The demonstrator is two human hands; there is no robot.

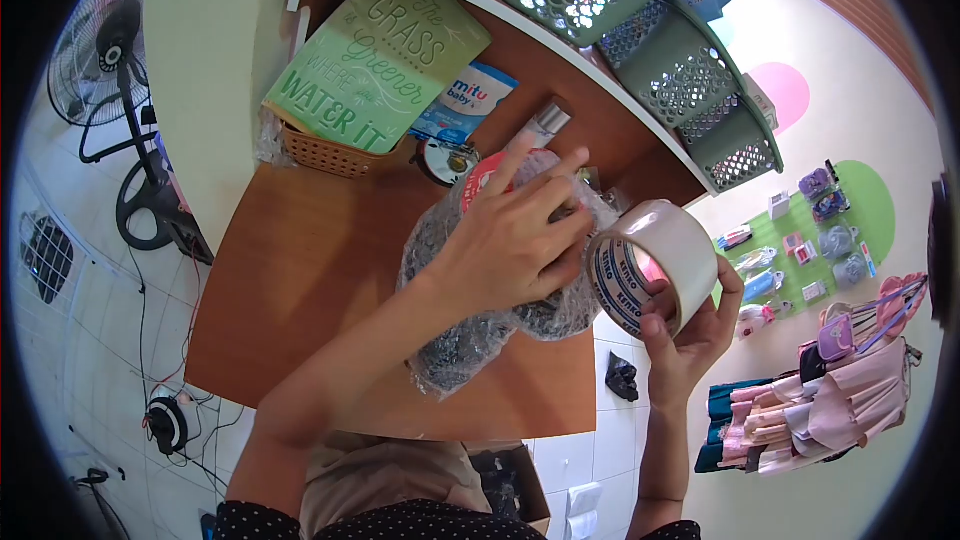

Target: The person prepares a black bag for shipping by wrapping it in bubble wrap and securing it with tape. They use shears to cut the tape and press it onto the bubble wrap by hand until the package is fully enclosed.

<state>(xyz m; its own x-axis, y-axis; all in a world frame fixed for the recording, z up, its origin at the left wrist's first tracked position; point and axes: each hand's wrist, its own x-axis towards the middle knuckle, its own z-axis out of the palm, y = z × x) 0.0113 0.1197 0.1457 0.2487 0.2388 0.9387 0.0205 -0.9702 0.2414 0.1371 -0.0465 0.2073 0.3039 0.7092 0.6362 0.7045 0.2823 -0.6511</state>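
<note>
A bundle in clear bubble wrap [450,360] lies on the brown desk, with a red-and-white round label [484,180] partly showing near its top. My left hand [515,235] is over the bundle, fingers spread and slightly bent; whether the palm presses on the wrap is hidden. In my right hand [700,340] is a wide roll of clear packing tape [680,250], raised at the desk's right side. My thumb is at its lower rim and the fingers are around its outside. "KENKO" is printed inside its core.
Behind the bundle stand a silver-capped bottle [545,125], a blue-and-white mitu baby pack [465,100] and a brown basket [330,152] with a green sign [385,60]. Green baskets [660,80] sit on the shelf above. A fan [115,50] stands left; bags and clothes [820,390] hang right.
</note>
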